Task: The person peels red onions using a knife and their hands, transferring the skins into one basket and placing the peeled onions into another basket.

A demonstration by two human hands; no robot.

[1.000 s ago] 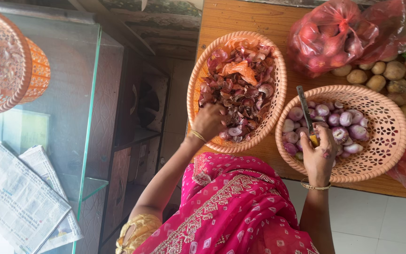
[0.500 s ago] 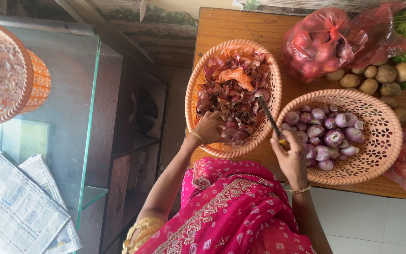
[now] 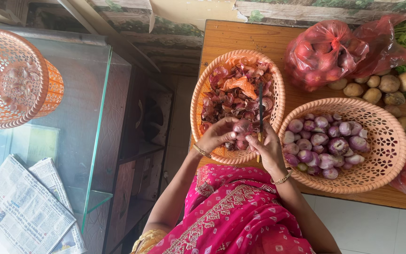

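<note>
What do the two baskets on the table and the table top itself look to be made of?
Both the peel basket and the onion basket look like moulded plastic: even peach colour, regular lattice walls, slight sheen. The table top looks like wood or wood-look laminate, with orange-brown grain lines and a smooth matte face; which one cannot be told.

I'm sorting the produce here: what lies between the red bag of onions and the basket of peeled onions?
In the head view, small potatoes lie on the wooden table between the red bag and the basket.
</note>
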